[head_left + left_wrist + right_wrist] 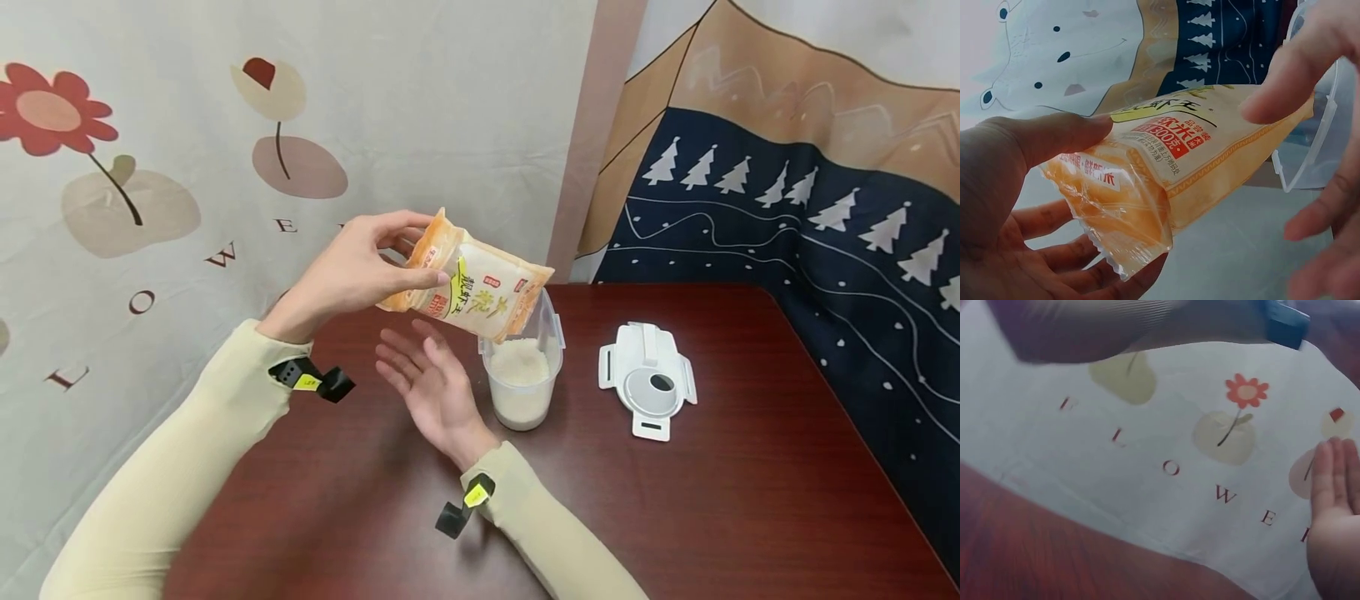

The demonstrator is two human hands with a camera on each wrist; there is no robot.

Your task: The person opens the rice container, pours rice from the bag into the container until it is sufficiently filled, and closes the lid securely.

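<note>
My left hand grips the sealed-looking end of an orange and white rice bag, thumb on the printed face and the other fingers behind. The bag slants down to the right, its lower end over the mouth of a clear plastic container with white rice inside. In the left wrist view the bag's crimped orange end lies between thumb and fingers. Below the bag, my right hand is held palm up with extended fingers, left of the container. Straight fingers also show in the right wrist view.
A white lid with side flaps and a round part lies on the dark red table, right of the container. Behind the table hang a pale flower-printed cloth and a navy cloth with trees.
</note>
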